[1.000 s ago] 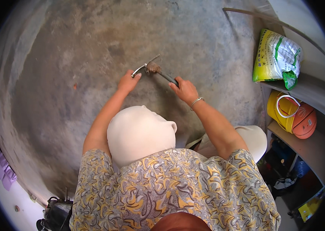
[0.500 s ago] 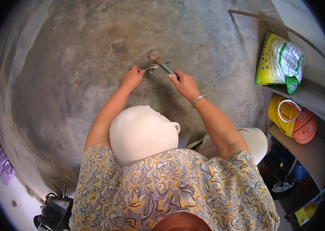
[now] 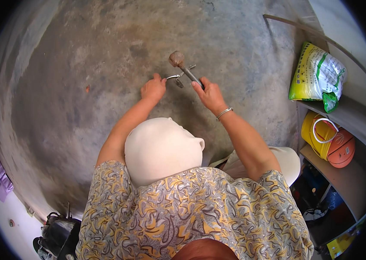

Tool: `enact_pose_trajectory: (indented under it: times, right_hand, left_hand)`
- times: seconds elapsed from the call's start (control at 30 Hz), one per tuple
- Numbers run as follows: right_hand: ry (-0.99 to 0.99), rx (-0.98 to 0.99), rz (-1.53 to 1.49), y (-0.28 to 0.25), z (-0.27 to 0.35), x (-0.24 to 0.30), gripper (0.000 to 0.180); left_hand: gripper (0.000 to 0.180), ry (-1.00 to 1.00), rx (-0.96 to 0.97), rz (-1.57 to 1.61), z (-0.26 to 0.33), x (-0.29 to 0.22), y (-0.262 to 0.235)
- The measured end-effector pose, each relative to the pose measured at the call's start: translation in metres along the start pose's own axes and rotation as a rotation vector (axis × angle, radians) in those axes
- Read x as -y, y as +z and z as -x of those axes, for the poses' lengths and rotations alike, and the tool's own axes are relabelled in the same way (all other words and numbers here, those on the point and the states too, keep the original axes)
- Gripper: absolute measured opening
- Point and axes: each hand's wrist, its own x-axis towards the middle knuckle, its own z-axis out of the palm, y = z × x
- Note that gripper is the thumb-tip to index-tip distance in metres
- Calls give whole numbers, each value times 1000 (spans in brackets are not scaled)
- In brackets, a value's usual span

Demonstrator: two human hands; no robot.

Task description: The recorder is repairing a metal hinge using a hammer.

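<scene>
My right hand (image 3: 209,95) is closed around the grey handle of a hammer (image 3: 189,75), whose rusty, rounded head points up and to the left. At its end, a small silvery metal piece with a curved arm (image 3: 172,77) is pinched in the fingers of my left hand (image 3: 153,88). A darker jointed part (image 3: 179,82) hangs from this piece, and a short rod end (image 3: 192,67) shows beyond the hammer handle. The handle hides the stretch between them. Whether hammer and metal piece touch, I cannot tell.
Bare, stained concrete floor (image 3: 105,52) spreads around my hands. My knee in pale trousers (image 3: 163,149) stands close below them. On the right, shelves carry a yellow-and-white sack (image 3: 319,76), a yellow bucket (image 3: 315,134) and a basketball (image 3: 342,149). A black bag-like object (image 3: 59,234) lies lower left.
The metal piece has shifted slightly right and turned in my left hand, which has rolled over somewhat. The hammer head has moved a little up and right.
</scene>
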Motion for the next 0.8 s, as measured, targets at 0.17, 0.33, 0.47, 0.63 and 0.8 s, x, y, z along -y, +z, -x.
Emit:
enact_pose_trajectory:
  times: [0.17,0.33,0.47,0.63,0.8]
  right_hand:
    - [-4,28,132,14,-7,-27,39]
    - [36,12,10,-2,-8,-11,38]
    - [29,30,31,-4,3,-5,39]
    - [24,22,79,7,-9,-34,39]
    - [27,-4,37,-6,5,-6,38]
  left_hand:
    - [36,22,-45,-66,0,-1,6]
    - [33,55,-47,-71,3,-1,3]
    - [32,100,-61,-102,1,2,-2]
    - [30,222,-22,-208,-8,-2,-16]
    - [30,277,-28,-273,-16,4,-22]
